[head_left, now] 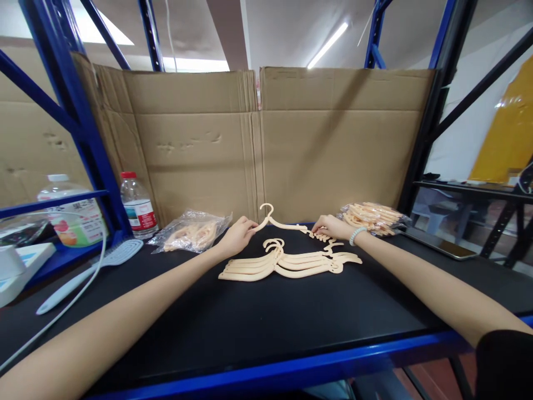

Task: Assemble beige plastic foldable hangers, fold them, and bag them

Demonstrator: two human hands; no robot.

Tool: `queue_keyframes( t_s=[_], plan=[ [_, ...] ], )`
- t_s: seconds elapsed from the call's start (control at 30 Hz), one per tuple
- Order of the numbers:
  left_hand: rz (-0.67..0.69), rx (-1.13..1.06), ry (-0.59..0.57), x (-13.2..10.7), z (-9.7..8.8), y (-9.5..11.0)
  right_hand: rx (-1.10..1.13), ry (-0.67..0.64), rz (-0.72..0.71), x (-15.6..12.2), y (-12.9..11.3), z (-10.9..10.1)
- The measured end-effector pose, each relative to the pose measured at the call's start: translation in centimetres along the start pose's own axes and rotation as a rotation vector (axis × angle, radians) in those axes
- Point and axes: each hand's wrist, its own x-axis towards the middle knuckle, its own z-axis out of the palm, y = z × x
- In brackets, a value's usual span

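A cream plastic hanger point(284, 225) is held up toward the back of the black table, its hook upward. My left hand point(238, 238) pinches its left end. At the opposite end, the fingers of my right hand point(333, 226) are closed, and a small cream part shows by the fingertips. Below my right hand lie several small cream pieces point(322, 238), partly hidden by it. In front of both hands, several matching hangers point(272, 266) lie overlapped in a row, hooks pointing away, with curved pieces at their right ends.
Clear bags of cream parts lie at the left point(194, 233) and right point(370, 218). A phone point(439, 244) rests at the right. On the left are a hairbrush point(91, 272), a white cable and a red-capped bottle point(138, 205). Cardboard point(200, 155) walls the back.
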Motion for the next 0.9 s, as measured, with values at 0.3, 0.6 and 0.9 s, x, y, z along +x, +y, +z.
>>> queue_keyframes(
  t_s=[0.3, 0.6, 0.9],
  plan=[
    [0.073, -0.072, 0.111, -4.2, -3.5, 3.5, 0.004, 0.072, -0.052, 0.3, 0.2, 0.7],
    [0.087, -0.131, 0.076, -7.0, -3.6, 4.8, -0.047, 0.364, -0.225, -0.2, 0.8, -0.8],
    [0.041, -0.197, 0.039, -9.1, -3.8, 5.6, 0.219, 0.669, 0.024, -5.5, -6.5, -2.4]
  ],
)
